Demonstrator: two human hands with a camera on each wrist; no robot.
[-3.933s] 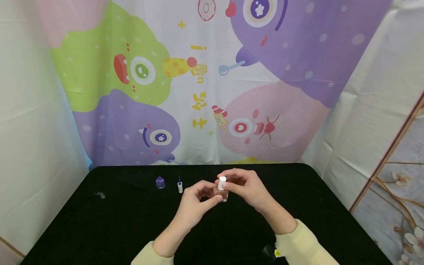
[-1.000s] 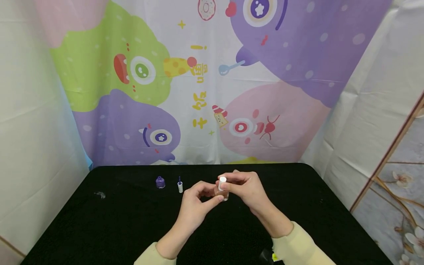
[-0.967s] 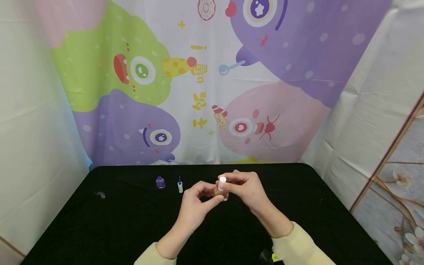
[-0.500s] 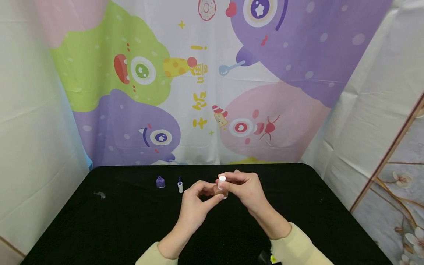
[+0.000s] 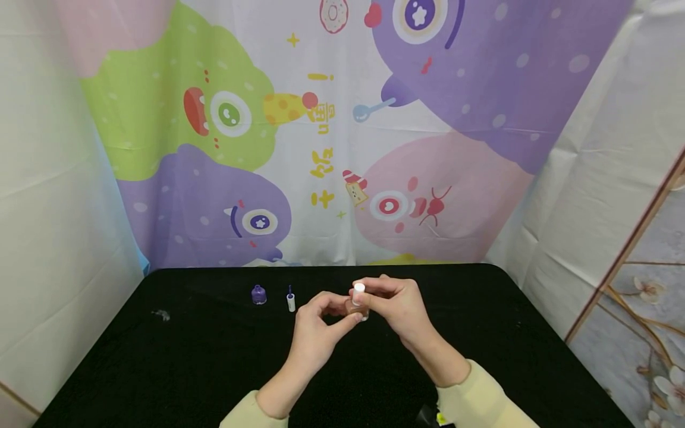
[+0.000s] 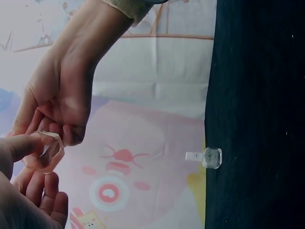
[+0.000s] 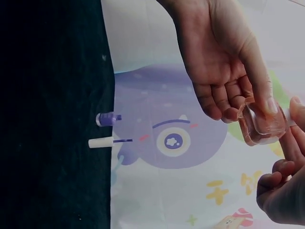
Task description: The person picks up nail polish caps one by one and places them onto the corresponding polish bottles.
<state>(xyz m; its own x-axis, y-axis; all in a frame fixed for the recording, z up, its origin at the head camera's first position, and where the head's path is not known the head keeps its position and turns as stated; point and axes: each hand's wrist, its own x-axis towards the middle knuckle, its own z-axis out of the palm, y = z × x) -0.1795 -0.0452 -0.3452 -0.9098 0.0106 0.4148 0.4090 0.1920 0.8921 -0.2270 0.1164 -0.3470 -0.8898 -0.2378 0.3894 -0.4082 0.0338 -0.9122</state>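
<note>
On the table [image 5: 203, 356], the open bottle [image 5: 259, 295] stands just left of the brush cap [image 5: 291, 302]; right of both, the held bottle [image 5: 355, 310] is between the hands [image 5: 317, 330]. A cloth [image 5: 321, 232] hangs behind.

Head cam: above and behind left grip [image 5: 313, 334] and right grip [image 5: 404, 304], facing forward-down, widest and farthest back; gets tabletop [image 5: 214, 362] around the grips, backdrop [image 5: 334, 244] beyond. Left wrist cam: close in, image rolled sideways, aimed forward-right past its own grip. Right wrist cam: roughly mirrored, aimed forward-left. All three share both grips and the bottle [image 7: 255, 131] between them.
</note>
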